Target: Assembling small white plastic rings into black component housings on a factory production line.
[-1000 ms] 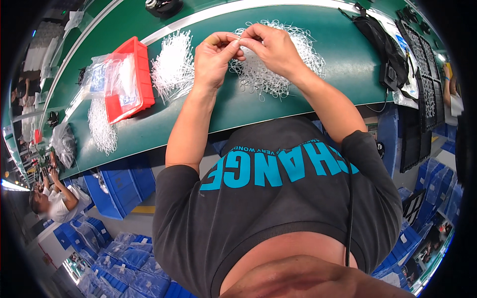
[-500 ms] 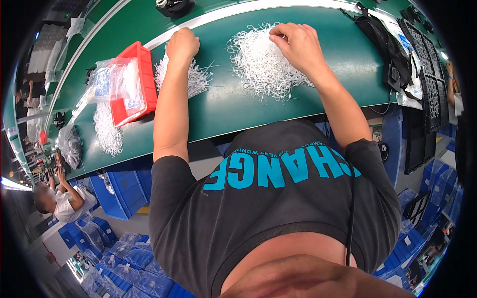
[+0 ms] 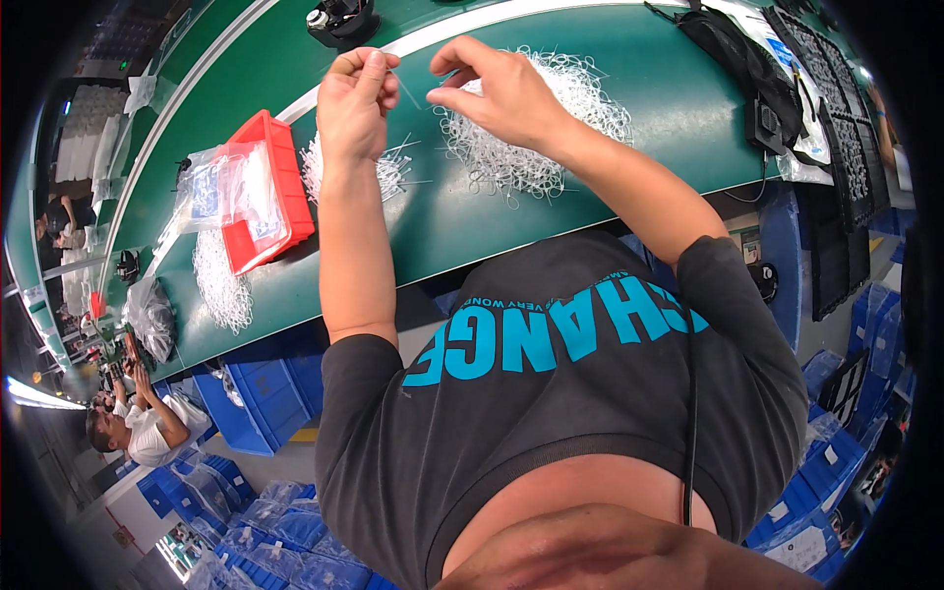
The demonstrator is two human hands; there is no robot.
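Note:
My left hand [image 3: 356, 110] is raised over the green table, thumb and fingers pinched on a thin white plastic tie [image 3: 407, 95] that sticks out toward the right. Facing it, my right hand [image 3: 500, 96] is curved, with thumb and forefinger apart and nothing visible between them. Beneath and beyond the right hand spreads a large pile of looped white ties [image 3: 590, 103]. A smaller pile of straighter white ties [image 3: 391, 175] lies partly hidden behind my left forearm.
A red bin [image 3: 291, 192] with clear plastic bags [image 3: 221, 187] stands left of my left arm. More white ties [image 3: 221, 285] lie beside it. A black bag [image 3: 733, 59] is at the right, a dark round object [image 3: 344, 22] at the far side. Another person [image 3: 162, 428] sits at left.
My left hand has lifted from the smaller pile with a tie in its fingers. My right hand has moved left, off the large pile, toward the left hand.

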